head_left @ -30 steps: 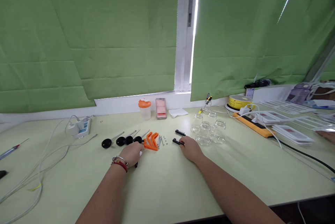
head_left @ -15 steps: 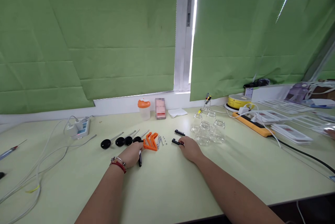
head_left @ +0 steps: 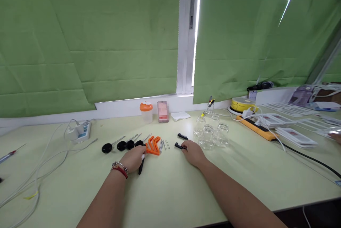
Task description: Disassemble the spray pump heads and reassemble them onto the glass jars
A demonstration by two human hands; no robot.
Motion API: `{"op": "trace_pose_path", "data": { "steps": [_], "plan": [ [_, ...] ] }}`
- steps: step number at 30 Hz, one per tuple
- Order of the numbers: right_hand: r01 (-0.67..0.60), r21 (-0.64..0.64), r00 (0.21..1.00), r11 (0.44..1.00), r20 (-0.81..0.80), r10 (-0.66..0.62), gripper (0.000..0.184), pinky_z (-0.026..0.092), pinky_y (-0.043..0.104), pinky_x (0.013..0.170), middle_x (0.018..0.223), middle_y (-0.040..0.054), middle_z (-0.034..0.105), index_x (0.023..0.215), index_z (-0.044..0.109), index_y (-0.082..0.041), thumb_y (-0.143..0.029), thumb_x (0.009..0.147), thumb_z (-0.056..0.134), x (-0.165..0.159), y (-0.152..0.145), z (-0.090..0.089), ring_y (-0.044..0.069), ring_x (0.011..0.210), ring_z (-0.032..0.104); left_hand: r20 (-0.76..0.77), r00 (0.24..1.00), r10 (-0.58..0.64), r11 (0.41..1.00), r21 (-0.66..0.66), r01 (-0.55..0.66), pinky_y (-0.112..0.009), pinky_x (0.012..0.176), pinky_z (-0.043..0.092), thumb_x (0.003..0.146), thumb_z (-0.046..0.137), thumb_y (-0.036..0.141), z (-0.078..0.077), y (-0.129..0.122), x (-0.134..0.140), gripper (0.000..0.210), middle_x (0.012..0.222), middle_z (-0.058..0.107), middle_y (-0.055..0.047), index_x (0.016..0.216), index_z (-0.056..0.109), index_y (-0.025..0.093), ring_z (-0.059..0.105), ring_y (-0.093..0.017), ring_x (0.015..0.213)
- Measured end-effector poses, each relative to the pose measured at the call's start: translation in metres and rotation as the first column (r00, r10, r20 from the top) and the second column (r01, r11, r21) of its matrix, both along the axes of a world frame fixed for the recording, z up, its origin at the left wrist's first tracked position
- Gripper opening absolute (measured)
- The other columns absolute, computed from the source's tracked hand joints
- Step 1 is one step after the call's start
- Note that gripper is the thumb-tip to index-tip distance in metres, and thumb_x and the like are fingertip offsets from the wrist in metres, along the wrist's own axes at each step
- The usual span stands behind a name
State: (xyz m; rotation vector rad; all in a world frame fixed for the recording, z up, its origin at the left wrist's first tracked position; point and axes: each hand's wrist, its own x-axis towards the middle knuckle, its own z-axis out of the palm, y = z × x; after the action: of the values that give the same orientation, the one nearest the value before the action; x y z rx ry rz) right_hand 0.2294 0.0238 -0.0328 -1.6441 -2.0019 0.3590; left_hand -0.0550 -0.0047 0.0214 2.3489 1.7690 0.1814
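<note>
My left hand point(head_left: 135, 159) is closed around a black-and-white, marker-like stick point(head_left: 141, 167), whose dark lower end points down toward me. Its fingertips are beside orange angled brackets point(head_left: 152, 152) and partly hide them. My right hand point(head_left: 194, 154) pinches the end of a slim black piece point(head_left: 179, 146) lying low over the table; its exact kind is unclear. Just behind it rests a small black toothed piece point(head_left: 182, 136), like a comb. Silver bolts point(head_left: 161, 145) and tiny nuts point(head_left: 167, 145) lie between the hands. Several black discs with metal rods point(head_left: 107, 148) are left of the brackets.
Clear glass jars point(head_left: 208, 138) stand right of my right hand. Behind are an orange-lidded cup point(head_left: 146, 113), a pink box point(head_left: 163, 112) and white paper point(head_left: 180, 115). An orange power strip point(head_left: 257, 128) lies at right; a white power strip point(head_left: 84, 132) and cables are at left.
The stick in my left hand has tilted, its lower end swinging toward me and slightly left. My right hand keeps its pinch on the black piece, almost unmoved.
</note>
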Motion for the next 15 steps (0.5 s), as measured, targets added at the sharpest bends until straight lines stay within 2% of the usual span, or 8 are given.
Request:
{"op": "trace_pose_path", "data": {
  "steps": [4, 15],
  "plan": [
    [0.004, 0.000, 1.000, 1.000, 0.001, -0.004, 0.019, 0.040, 0.028, 0.078, 0.100, 0.0049, 0.064, 0.094, 0.065, -0.020, -0.018, 0.079, 0.053, -0.0003, -0.0007, 0.0016, 0.020, 0.092, 0.058, -0.028, 1.000, -0.014, 1.000, -0.008, 0.014, -0.026, 0.058, 0.032, 0.073, 0.047, 0.015, -0.0015, 0.0002, 0.0014, 0.007, 0.083, 0.060, -0.005, 0.073, 0.051, 0.020, 0.055, -0.020, 0.074],
    [-0.002, -0.012, 1.000, 1.000, -0.008, 0.002, 0.020, 0.040, 0.029, 0.079, 0.101, 0.0052, 0.064, 0.095, 0.066, -0.020, -0.017, 0.080, 0.053, -0.0011, -0.0023, 0.0043, 0.020, 0.093, 0.057, -0.066, 0.998, 0.002, 1.000, 0.002, -0.001, -0.027, 0.057, 0.031, 0.074, 0.043, 0.011, -0.0028, 0.0027, -0.0048, 0.011, 0.082, 0.061, -0.006, 0.072, 0.052, 0.019, 0.055, -0.020, 0.072]
  ]
}}
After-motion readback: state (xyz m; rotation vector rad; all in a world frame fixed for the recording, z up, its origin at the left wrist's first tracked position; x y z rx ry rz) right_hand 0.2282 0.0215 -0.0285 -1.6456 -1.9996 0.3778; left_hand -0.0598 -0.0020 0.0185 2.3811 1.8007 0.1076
